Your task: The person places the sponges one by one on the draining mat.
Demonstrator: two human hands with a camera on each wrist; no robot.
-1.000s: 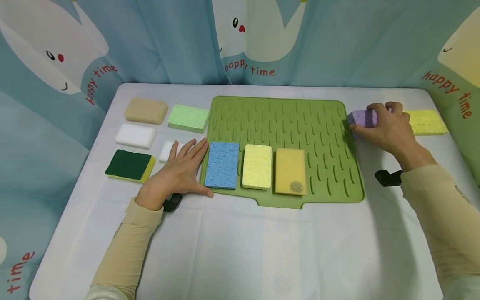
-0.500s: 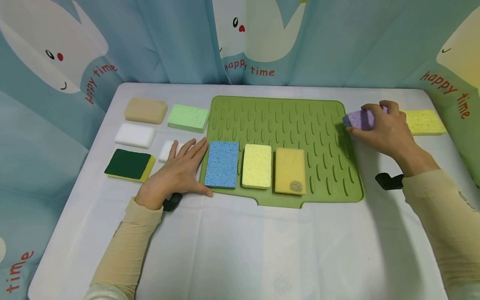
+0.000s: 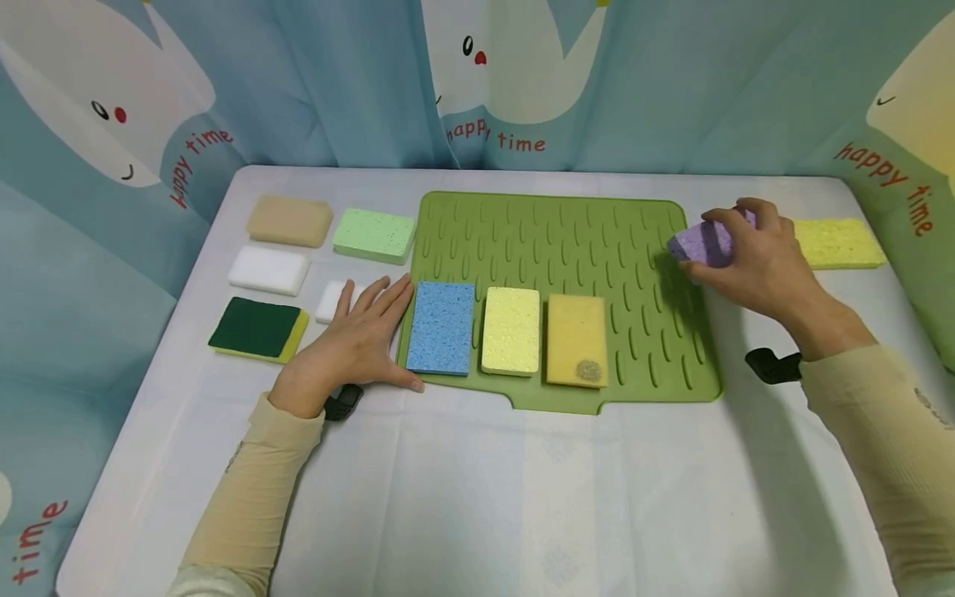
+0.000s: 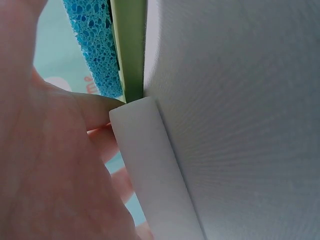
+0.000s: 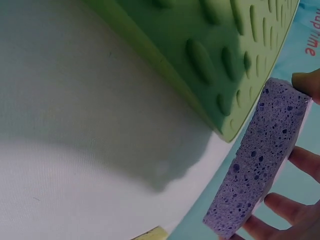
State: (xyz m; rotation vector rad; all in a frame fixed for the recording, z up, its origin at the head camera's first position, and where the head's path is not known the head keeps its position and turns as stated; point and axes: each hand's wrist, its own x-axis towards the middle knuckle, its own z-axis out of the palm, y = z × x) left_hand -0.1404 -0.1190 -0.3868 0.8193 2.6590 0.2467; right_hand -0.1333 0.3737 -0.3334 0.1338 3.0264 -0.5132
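A purple sponge (image 3: 705,242) is pinched between thumb and fingers of my right hand (image 3: 764,261), held above the table by the right edge of the green ridged mat (image 3: 642,249). In the right wrist view the purple sponge (image 5: 260,157) hangs tilted, clear of the mat's corner. My left hand (image 3: 354,348) lies with fingers spread at the mat's left edge, partly covering a small white sponge (image 3: 328,303). Along the mat's front stand a blue sponge (image 3: 442,327), a pale yellow sponge (image 3: 511,332) and an orange-yellow sponge (image 3: 578,336) in a row.
Left of the mat lie a tan sponge (image 3: 289,220), a light green sponge (image 3: 375,235), a white sponge (image 3: 269,270) and a dark green scouring sponge (image 3: 255,326). A bright yellow sponge (image 3: 839,243) lies behind my right hand. A printed curtain (image 3: 358,83) surrounds the table.
My right hand has moved a little left with the purple sponge, from beside the mat to its right edge, and the sponge is tilted more. The left hand stays where it was.
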